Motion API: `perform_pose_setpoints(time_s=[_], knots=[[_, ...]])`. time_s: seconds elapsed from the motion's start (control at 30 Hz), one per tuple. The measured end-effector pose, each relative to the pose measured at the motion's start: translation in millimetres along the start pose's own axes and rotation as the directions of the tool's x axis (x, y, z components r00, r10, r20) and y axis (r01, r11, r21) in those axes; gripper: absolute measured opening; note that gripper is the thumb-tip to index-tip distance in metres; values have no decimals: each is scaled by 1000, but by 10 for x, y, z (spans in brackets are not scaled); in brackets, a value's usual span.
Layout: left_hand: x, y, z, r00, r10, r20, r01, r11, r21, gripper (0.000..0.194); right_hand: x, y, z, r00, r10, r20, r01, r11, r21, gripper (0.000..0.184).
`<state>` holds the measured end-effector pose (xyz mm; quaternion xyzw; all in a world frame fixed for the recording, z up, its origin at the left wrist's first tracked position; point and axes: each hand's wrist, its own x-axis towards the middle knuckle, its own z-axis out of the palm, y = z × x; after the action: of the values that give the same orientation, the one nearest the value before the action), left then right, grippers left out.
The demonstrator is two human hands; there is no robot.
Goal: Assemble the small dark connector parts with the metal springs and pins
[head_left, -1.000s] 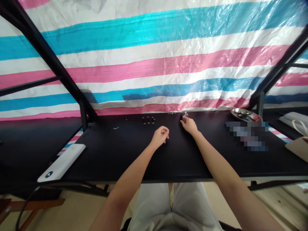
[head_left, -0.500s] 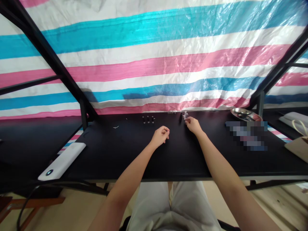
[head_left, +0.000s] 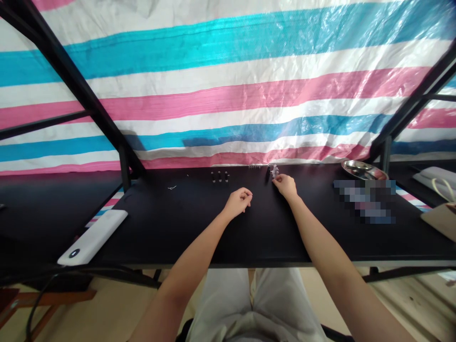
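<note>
My right hand [head_left: 286, 186] is at the far side of the black table [head_left: 199, 237], its thumb and finger pinched together. Just beyond those fingertips is a small pale, clear-looking piece [head_left: 275, 171], and to its left stands a short black part [head_left: 268, 174]. Whatever the pinch may hold is too small to make out. My left hand [head_left: 238, 201] hovers over or rests on the tabletop nearer to me, fingers curled in; their contents, if any, are hidden. Beyond it are three small dark cylinders [head_left: 220, 176] with silvery ends, side by side.
Along the back edge sits a row of tiny metal pieces [head_left: 254, 166]. A thin pale bent strip [head_left: 172, 187] lies left. A long white device [head_left: 94, 237] is at the left edge. Rightward are a steel dish [head_left: 364, 170], a blurred-out patch [head_left: 366, 202] and a paper bag [head_left: 441, 219].
My right hand has shifted slightly left and toward me, so more of the pale piece shows beyond its fingertips. The left hand has barely moved.
</note>
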<state>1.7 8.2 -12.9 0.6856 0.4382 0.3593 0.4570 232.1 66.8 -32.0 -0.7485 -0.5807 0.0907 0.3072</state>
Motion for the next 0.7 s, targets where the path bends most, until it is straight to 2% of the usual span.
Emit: perform_pose_setpoints(time_s=[0.53,0.7], knots=[[-5,1,17,1000,12,-3,-12,1000,11,13,20,-33,-15,1000,16,16,-15,999,-43,20],[9,-12,-42,997,29,-77,-22,996,91,13,11,-30,-22,1000,20,24,-18,998,-66,23]])
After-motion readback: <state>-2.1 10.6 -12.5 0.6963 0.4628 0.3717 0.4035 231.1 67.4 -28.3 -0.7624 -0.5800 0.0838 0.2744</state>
